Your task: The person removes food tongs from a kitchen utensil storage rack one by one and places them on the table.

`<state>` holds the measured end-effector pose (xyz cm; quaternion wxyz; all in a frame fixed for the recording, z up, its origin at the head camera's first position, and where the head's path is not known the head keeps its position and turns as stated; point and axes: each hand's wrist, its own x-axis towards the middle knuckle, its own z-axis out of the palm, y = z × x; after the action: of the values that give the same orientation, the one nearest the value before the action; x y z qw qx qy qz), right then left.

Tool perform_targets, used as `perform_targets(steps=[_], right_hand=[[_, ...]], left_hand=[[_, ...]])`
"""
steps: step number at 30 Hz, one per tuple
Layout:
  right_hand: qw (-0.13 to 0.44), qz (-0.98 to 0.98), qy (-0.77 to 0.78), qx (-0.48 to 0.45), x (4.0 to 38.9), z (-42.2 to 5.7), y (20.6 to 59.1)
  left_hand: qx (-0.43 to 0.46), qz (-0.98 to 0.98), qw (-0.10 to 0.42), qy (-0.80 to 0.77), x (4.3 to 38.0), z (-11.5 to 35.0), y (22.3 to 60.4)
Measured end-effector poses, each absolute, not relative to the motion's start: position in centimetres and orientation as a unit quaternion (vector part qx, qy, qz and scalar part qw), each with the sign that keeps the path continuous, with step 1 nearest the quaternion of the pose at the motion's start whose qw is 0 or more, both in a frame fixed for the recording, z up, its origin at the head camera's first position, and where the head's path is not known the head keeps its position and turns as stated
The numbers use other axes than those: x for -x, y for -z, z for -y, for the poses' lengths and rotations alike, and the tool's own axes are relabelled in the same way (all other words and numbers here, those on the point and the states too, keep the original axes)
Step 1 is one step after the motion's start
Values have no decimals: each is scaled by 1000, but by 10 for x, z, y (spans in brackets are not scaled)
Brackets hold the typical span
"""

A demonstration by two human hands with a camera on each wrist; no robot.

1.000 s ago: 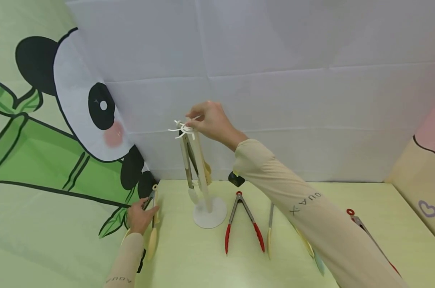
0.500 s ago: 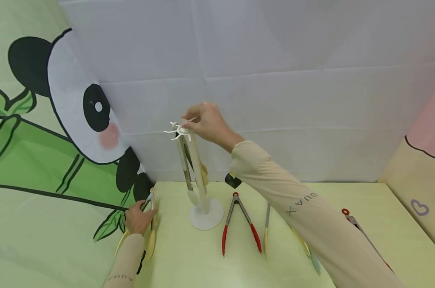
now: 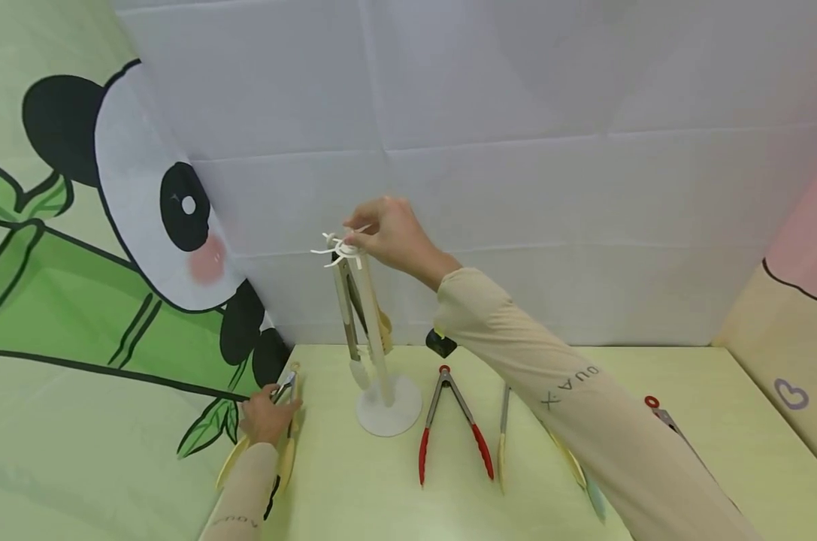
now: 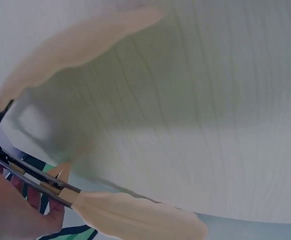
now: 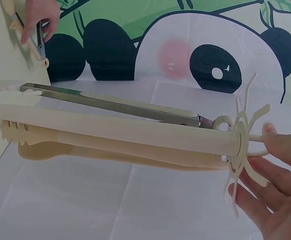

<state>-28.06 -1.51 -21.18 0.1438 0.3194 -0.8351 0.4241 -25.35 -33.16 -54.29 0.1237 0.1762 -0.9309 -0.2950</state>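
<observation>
My left hand grips the steel part of a pair of tongs with cream heads at the table's left edge. The left wrist view shows the tongs' two arms spread, one cream head below and the other above. My right hand pinches the hook ring atop a white utensil stand, thumb and fingers about its hooks. From the stand hang steel tongs with a pale tip and tan utensils, partly hidden behind the pole.
Right of the stand lie spread red-tipped tongs, a slim yellow-ended utensil and a yellow one partly under my right sleeve. Red-ringed tongs lie far right. A small black object sits by the back wall.
My left hand has shifted slightly right with the tongs, and more of their left cream head shows beside the sleeve. My right hand stays on the hook ring. The head view shifts a little.
</observation>
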Motion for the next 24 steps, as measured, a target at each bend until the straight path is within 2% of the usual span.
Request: perform_targets(steps=[8, 20, 24], right_hand=[[135, 838, -424, -316, 278, 18, 211], [123, 844, -418, -312, 275, 19, 207], [128, 846, -415, -311, 275, 21, 206]], left_hand=[[-185, 925, 126, 308, 251, 332, 548], [-156, 935, 84, 308, 249, 334, 537], [-143, 934, 100, 313, 252, 336, 535]])
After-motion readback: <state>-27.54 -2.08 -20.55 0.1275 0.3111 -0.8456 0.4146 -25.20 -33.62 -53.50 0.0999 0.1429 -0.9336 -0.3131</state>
